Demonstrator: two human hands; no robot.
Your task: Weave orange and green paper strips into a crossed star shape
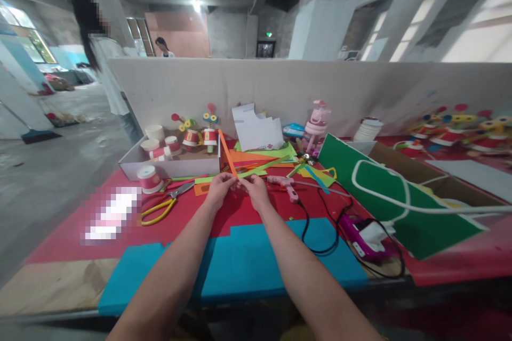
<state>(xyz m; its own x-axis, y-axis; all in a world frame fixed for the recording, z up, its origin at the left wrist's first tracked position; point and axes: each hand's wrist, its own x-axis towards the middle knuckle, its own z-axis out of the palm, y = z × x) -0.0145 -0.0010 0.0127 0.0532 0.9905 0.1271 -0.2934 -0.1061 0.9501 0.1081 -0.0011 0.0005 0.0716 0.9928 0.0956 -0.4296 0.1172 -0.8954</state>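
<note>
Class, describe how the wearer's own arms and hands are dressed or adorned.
Both the left hand and right hand are ungloved. The forearms are bare, with no sleeve in view and no watch or bracelet visible. Any rings are too small to make out.

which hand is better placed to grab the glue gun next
Probably the right hand: the glue gun lies just beyond it, while the left hand is nearer the scissors. Neither looks free, as fingertips of both meet at the orange strip.

Red-covered table (183, 225); on it yellow-handled scissors (174, 194), pink glue gun (286, 184), blue sheets (244, 264).
</note>
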